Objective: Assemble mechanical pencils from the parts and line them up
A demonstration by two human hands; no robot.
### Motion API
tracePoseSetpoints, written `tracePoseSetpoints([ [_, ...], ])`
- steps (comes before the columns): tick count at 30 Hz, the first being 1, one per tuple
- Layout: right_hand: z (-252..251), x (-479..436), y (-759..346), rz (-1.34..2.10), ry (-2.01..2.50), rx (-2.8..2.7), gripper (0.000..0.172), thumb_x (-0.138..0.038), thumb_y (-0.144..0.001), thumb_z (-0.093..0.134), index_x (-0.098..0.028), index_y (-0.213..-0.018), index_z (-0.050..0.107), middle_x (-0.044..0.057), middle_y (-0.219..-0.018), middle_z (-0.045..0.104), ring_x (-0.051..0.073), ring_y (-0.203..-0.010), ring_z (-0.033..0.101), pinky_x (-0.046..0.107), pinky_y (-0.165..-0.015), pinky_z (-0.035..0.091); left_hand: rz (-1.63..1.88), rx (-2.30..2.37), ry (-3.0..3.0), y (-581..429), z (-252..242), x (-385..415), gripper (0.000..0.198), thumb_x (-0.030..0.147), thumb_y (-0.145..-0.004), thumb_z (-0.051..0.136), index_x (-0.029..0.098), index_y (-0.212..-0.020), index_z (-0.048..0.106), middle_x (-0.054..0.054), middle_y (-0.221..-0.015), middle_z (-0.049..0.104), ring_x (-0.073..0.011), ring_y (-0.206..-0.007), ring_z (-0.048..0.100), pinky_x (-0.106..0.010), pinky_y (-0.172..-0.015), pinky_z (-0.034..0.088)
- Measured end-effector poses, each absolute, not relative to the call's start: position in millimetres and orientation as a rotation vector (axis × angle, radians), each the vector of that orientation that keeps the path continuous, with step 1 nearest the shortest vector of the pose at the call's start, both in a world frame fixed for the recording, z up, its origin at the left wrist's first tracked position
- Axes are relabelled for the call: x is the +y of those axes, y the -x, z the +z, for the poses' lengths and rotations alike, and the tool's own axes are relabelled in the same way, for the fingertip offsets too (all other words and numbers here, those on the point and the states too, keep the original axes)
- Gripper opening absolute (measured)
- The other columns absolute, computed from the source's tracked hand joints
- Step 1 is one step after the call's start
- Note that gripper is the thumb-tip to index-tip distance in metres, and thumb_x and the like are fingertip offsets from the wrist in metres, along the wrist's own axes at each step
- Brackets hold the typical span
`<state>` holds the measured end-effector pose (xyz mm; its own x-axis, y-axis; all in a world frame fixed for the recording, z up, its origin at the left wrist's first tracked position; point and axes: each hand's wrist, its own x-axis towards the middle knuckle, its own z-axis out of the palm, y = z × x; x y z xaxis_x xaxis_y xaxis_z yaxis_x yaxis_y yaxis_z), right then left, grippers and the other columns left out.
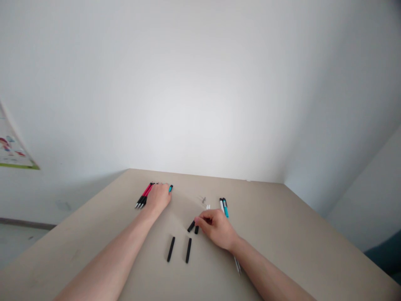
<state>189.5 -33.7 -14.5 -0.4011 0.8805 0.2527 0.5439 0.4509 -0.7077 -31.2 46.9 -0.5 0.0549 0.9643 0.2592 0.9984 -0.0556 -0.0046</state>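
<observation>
Several red-and-black pens [144, 195] lie side by side at the far left of the table. My left hand [159, 195] rests over the right side of this group, its fingers mostly hidden beyond the knuckles. A teal pen barrel with a black end [171, 188] shows just beside it. Near the middle, my right hand [217, 225] has thumb and forefinger pinched together at a short black pen grip [196, 230]. Another black grip [191, 226] lies slanted, close to those fingertips. Nearer to me lie two more black tubes, a left one [171, 249] and a right one [188, 250].
Beyond my right hand are a white pen barrel [222, 204] and a teal one [225, 207]. Small metal springs [204, 200] and white tips [208, 207] lie mid-table. Thin refills [238, 266] poke out beside my right forearm. A white wall [200, 92] stands behind the table.
</observation>
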Motion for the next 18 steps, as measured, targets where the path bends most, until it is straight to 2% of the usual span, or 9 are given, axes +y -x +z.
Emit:
tracePoseSetpoints([
  [12,-11,-35,-189,0.7,1.197,-2.107,0.034,-0.03,-0.086,0.048,-0.014,-0.059,0.061,-0.002,-0.052,0.052,0.008,-0.05,0.04,0.021,-0.048,0.026,-0.275,-2.047,2.068,34,2,44,0.026,0.024,-0.081,0.046,0.015,-0.087,0.07,-0.013,-0.09,0.068,-0.0273,-0.092,0.06,-0.037,-0.087,0.039],
  [15,-11,-35,-189,0.702,1.197,-2.108,0.034,-0.03,-0.086,0.048,-0.014,-0.06,0.062,-0.002,-0.052,0.052,0.008,-0.05,0.04,0.021,-0.048,0.027,-0.323,-2.15,1.9,34,-1,43,0.034,0.033,-0.079,0.049,0.013,-0.101,0.066,-0.018,-0.104,0.061,-0.0336,-0.104,0.051,-0.042,-0.084,0.039],
  [18,-10,-35,-190,0.714,1.199,-2.101,0.034,-0.031,-0.086,0.048,-0.014,-0.06,0.062,-0.002,-0.052,0.052,0.008,-0.05,0.04,0.021,-0.048,0.027,-0.357,-2.34,1.732,37,-7,44,0.059,0.044,-0.075,0.051,0.01,-0.123,0.052,-0.023,-0.114,0.052,-0.039,-0.11,0.044,-0.047,-0.084,0.037],
])
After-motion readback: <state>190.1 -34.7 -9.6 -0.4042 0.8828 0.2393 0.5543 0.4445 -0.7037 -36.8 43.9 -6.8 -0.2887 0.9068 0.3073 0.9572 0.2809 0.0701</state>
